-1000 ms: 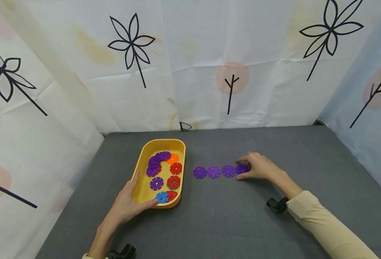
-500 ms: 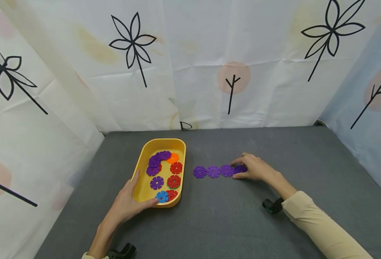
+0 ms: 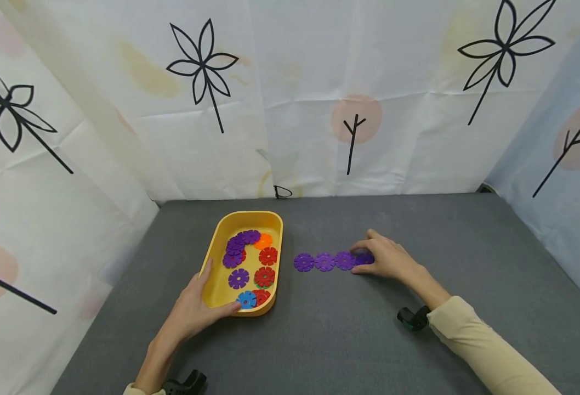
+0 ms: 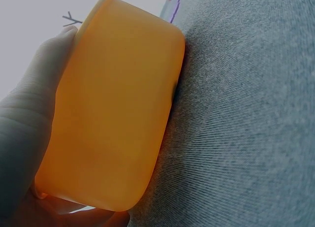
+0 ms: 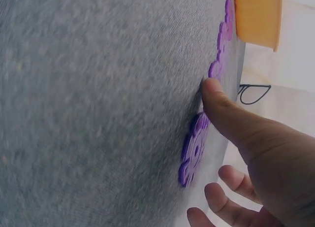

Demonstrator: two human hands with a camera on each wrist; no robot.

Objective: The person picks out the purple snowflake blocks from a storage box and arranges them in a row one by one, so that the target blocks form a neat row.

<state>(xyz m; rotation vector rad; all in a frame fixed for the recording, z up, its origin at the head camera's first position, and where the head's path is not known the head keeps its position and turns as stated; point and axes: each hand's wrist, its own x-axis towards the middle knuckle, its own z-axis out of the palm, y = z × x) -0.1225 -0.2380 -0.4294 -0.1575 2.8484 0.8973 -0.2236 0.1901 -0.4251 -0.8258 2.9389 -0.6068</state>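
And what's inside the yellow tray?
In the yellow tray lie an overlapping purple cluster, a lone purple disc, red discs, an orange disc and a blue disc. A green edge shows under one red disc; the rest is covered. Overlaps hide the cluster's count.

see white cloth (image 3: 295, 148) hanging along the far edge and both sides of a dark grey table (image 3: 319, 340), creased, and bluish toward the right. on it, find 3 black flower outlines (image 3: 202, 65), 3 black twigs (image 3: 352, 134) set against peach discs (image 3: 370, 118), and faint yellow patches (image 3: 144, 71). also note 1 small black loop (image 3: 283, 192) on the cloth, just above the table's far edge.
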